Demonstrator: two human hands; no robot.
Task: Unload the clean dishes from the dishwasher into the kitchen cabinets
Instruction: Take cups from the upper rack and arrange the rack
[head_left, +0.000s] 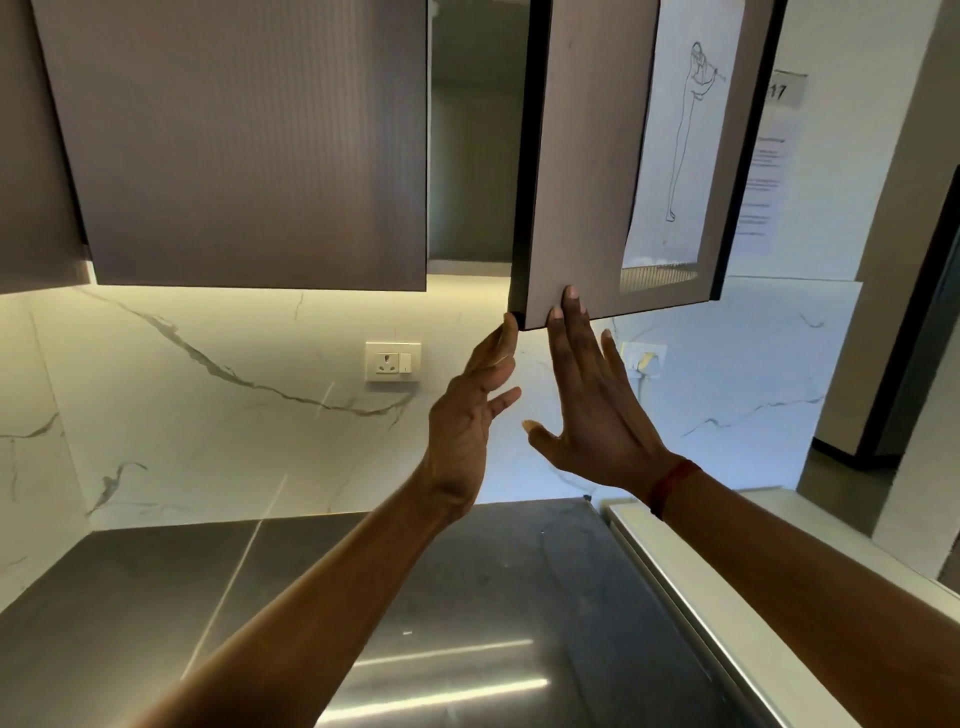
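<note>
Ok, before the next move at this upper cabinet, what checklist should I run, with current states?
1. Cabinet door stands open: ok.
2. Left hand at the door's lower corner: ok, a fingertip touches its edge.
3. Right hand on the door: ok, straight fingers rest on its face.
4. Dish in hand to shelve: not ok, both hands hold none.
5. Free space in the cabinet interior: cannot tell, too dim.

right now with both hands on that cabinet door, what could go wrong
The left hand touches the cabinet door at its lower corner; if the right hand pushes it shut, those fingers may get pinched. The open door's corner seems near head height and could be bumped.
</note>
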